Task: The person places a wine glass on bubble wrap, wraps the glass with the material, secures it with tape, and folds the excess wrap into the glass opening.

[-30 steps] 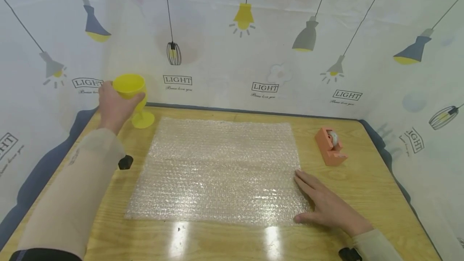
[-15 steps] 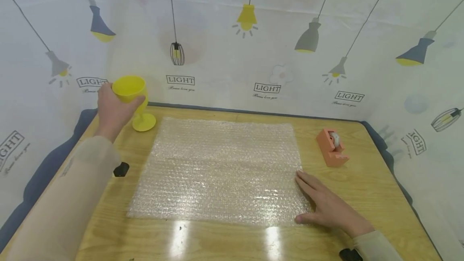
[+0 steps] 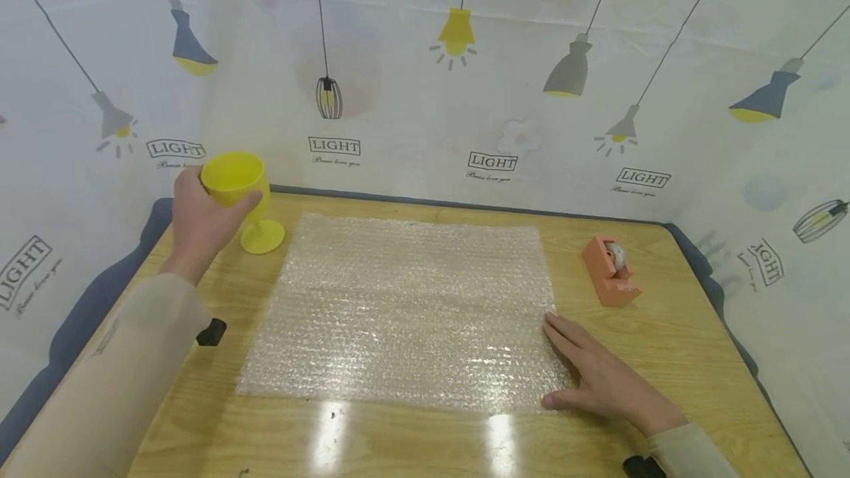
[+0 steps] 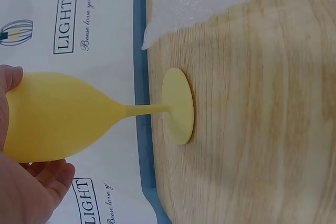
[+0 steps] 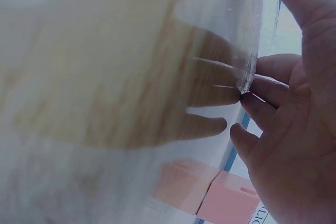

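Observation:
A yellow goblet (image 3: 234, 177) stands upright near the back left of the table. My left hand (image 3: 202, 221) grips it round the bowl, thumb on the near side. The left wrist view shows the stem and the round foot (image 4: 178, 106), its underside right at the wood. A sheet of clear bubble wrap (image 3: 412, 301) lies flat across the middle, to the right of the goblet. My right hand (image 3: 598, 378) rests at its right edge with fingers extended; in the right wrist view its fingertips (image 5: 257, 109) meet the edge of the film.
An orange tape dispenser (image 3: 607, 275) with a roll of clear tape stands on the right, beyond the right hand. The wooden table (image 3: 398, 445) ends at a cloth backdrop (image 3: 398, 35) printed with lamps, which rises at the back and both sides.
The left hand has drawn the goblet slightly toward me and to the left. The right hand stays at the bubble wrap's edge. The head view has shifted a little.

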A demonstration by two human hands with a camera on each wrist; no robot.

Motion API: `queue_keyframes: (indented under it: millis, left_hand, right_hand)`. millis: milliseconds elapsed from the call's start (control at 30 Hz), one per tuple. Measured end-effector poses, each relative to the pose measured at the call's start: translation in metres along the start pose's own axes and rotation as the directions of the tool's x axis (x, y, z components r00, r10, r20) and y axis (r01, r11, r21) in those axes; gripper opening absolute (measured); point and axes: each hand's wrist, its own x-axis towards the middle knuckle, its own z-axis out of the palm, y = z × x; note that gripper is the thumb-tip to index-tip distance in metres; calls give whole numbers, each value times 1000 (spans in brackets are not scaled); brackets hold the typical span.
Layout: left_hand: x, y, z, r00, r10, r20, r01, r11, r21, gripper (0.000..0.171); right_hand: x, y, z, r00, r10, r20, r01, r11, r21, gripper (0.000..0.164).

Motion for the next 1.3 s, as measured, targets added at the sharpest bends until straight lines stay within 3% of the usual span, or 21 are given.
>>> queue_keyframes:
  millis: [567, 833, 1300]
  left_hand:
    - [-22, 12, -6, 999, 42, 4, -42, 999, -7, 96]
    - [-30, 21, -3, 995, 99, -1, -99, 995, -16, 91]
    - [-41, 28, 8, 992, 125, 27, -124, 991, -39, 93]
  right_hand:
    - [-1, 1, 2, 1000, 0, -1, 0, 1000, 10, 110]
    - [-1, 1, 2, 1000, -4, -10, 4, 1000, 10, 110]
    - [1, 0, 1, 1000, -7, -8, 7, 1000, 15, 111]
